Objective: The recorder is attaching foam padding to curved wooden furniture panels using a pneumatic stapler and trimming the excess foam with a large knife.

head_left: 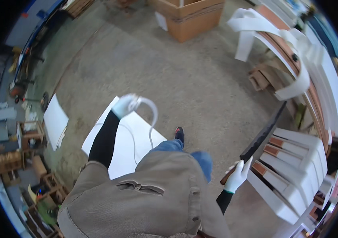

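Observation:
My left hand (125, 105), in a white glove, is closed on a curled white strip (152, 111) that loops to the right and hangs down. Details at the fingers are blurred. Beneath my left arm is a large white sheet (127, 133); I cannot tell whether it lies on the floor or is carried. Low on the right, my gloved right hand (237, 175) is wrapped round the brown handle of a long saw-like tool (262, 135). Its dark, wavy-edged blade points up and away, beside a stack of white padded pieces (292, 158).
An open cardboard box (193, 22) stands on the concrete floor (149, 63) ahead. At right, long white and brown curved panels (316, 75) are stacked with loose white strips over them. Another white sheet (56, 121) lies at left, near wooden crates (30, 135) and clutter.

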`<state>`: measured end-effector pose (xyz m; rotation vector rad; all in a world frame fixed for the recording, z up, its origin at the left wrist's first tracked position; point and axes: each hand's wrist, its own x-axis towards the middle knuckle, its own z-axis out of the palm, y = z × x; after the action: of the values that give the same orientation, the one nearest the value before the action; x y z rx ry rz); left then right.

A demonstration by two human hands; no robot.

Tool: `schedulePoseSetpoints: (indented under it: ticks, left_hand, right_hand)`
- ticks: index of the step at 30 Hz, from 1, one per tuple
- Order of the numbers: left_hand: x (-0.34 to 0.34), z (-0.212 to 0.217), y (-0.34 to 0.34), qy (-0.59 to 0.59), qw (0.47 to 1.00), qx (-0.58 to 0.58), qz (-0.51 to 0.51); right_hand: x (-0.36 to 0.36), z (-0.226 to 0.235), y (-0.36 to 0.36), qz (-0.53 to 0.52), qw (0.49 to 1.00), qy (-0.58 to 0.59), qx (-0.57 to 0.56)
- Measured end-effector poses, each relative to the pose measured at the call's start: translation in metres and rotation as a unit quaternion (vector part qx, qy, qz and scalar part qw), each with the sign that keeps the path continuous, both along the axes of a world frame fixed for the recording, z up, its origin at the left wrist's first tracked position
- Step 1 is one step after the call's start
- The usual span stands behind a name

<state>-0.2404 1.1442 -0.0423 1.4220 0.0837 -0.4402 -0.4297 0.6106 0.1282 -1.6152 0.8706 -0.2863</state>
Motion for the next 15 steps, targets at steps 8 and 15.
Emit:
schedulePoseSetpoints:
  ticks: [8,15]
  left_hand:
    - [0.268,0.106,-0.059,0.101,0.97,-0.184,0.127]
    - [0.54,0.074,-0.065,0.081,0.93,-0.276,0.228]
  right_hand:
    - [0.22,-0.008,0.0,0.067,0.997,0.016,-0.038]
    - [0.431,-0.045,0.01,0.082,0.996,0.002,-0.034]
